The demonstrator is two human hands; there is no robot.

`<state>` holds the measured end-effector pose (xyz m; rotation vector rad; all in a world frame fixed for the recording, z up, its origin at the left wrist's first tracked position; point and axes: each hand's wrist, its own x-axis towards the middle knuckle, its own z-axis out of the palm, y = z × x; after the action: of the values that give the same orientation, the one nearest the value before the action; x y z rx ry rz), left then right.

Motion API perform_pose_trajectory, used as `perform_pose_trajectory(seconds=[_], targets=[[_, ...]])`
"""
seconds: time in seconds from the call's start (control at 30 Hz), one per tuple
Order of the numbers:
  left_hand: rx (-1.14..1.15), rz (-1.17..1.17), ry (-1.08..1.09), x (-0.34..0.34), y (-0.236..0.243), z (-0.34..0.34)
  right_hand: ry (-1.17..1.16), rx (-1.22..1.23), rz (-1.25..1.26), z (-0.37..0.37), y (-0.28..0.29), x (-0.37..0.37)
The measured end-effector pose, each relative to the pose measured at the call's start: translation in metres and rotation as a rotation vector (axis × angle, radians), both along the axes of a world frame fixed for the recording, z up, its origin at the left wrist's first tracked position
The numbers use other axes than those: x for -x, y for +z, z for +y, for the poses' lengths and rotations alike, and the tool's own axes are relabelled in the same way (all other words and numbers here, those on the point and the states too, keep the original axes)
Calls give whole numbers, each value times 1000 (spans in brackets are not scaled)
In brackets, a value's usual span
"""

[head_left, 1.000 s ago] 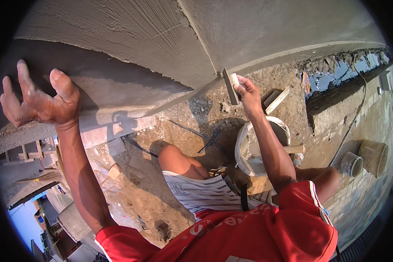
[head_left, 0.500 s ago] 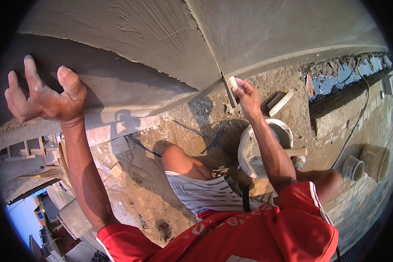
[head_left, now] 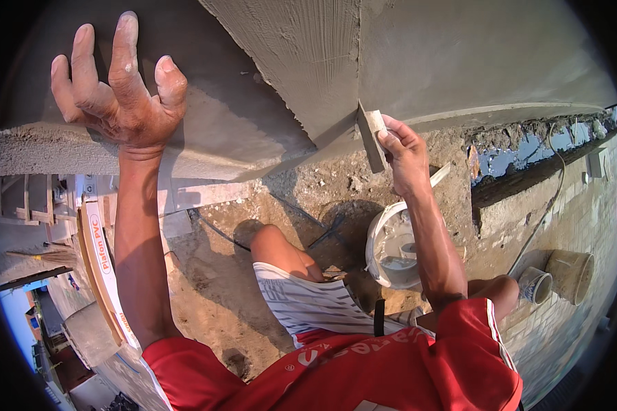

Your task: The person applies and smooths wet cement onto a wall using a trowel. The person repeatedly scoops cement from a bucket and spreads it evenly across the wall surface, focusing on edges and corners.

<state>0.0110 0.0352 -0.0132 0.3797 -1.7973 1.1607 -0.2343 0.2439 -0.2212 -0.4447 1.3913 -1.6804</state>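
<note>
My left hand (head_left: pixel 127 96) is raised with its fingers spread, in front of a dark, smooth wall face (head_left: pixel 192 48) above a rough ledge; whether the fingertips touch the wall I cannot tell. My right hand (head_left: pixel 408 152) grips a small flat plastering trowel (head_left: pixel 373 142) by its pale block handle. The thin blade stands on edge at the low end of a plastered corner line. Left of that corner runs a band of streaked grey plaster (head_left: pixel 301 61); to its right lies a smoother plastered face (head_left: pixel 459 55).
Below my right forearm stands a white bucket (head_left: pixel 377 264) with grey mix inside. Dark rods (head_left: pixel 329 231) lie on the dirt ground. A water-filled trench (head_left: pixel 528 154), a hose (head_left: pixel 552 205) and two more buckets (head_left: pixel 569 274) are at the right. A long white-and-brown package (head_left: pixel 103 260) leans at the left.
The view has shifted, and the corner stands more upright. My left hand shows higher and further right, still spread. The trowel's blade has turned, showing more of its flat side.
</note>
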Motion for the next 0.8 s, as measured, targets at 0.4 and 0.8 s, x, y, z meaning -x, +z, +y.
perform_pose_trajectory(seconds=[0.4, 0.8], targets=[[-25, -22, 36, 5, 3, 19, -1, 167, 29, 4, 106, 4], [-16, 31, 59, 5, 4, 12, 16, 303, 148, 2, 195, 7]])
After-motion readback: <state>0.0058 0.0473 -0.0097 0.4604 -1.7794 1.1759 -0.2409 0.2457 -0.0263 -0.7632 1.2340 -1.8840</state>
